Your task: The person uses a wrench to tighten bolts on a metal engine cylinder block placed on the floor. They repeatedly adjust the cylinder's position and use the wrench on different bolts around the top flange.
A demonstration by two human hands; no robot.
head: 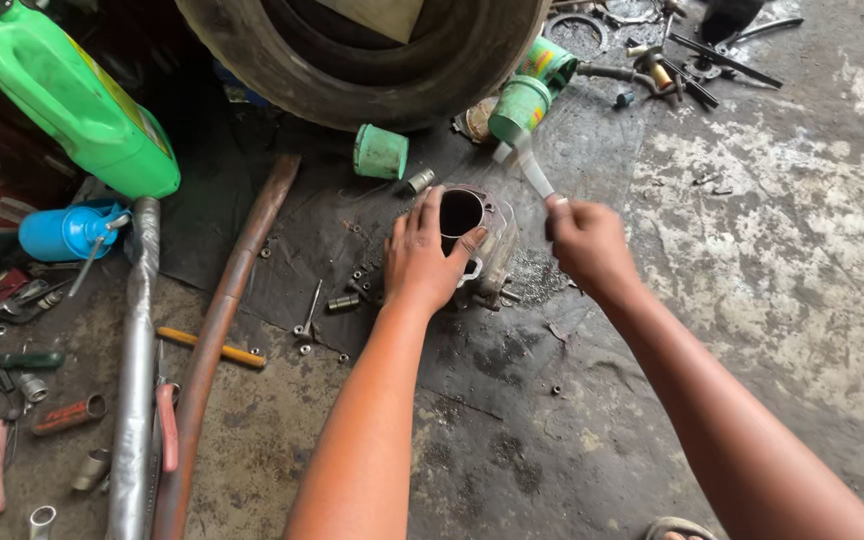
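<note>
A metal engine cylinder (479, 245), its dark round bore facing up, is seen standing on a black sheet (372, 230) spread over the stained concrete floor (792, 260). The cylinder is gripped by the left hand (430, 258), whose fingers are curled over the near rim with the thumb hooked at the edge of the bore. A slim pale strip-like tool (532, 168) is pinched in the closed right hand (589, 245) and is held slanting up and away, just right of the cylinder; what kind of tool it is cannot be told. Small bolts and sockets are scattered on the sheet near the left hand. A large worn tyre (372, 60) is placed beyond the cylinder, with a small green cup (381, 152) below it and two green tins (532, 90) at its right. At the left, a green plastic jug (77, 100), a blue oil can (67, 232), a rusty pipe (227, 300), a silver pipe (137, 370) and a yellow-handled tool (210, 347) are laid among loose wrenches.
</note>
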